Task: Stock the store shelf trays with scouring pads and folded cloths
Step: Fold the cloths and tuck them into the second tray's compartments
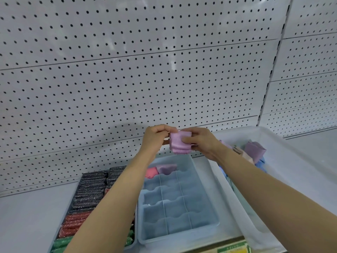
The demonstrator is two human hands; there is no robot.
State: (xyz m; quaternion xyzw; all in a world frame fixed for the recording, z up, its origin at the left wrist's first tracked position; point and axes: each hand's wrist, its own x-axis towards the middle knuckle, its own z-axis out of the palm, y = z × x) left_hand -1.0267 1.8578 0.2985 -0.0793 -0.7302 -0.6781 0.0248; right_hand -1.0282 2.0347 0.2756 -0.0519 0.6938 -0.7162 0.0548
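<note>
Left hand [158, 136] and right hand [197, 141] both pinching a folded pink cloth [179, 142] (held up, off the shelf), above the blue divided tray [206, 203], scouring pads [91, 189] in the left tray, white bin [284, 161] at right.

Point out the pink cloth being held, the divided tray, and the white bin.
pink cloth [179, 143], head view, middle of its folded face.
divided tray [207, 203], head view, right wall.
white bin [284, 143], head view, bare far wall.
</note>
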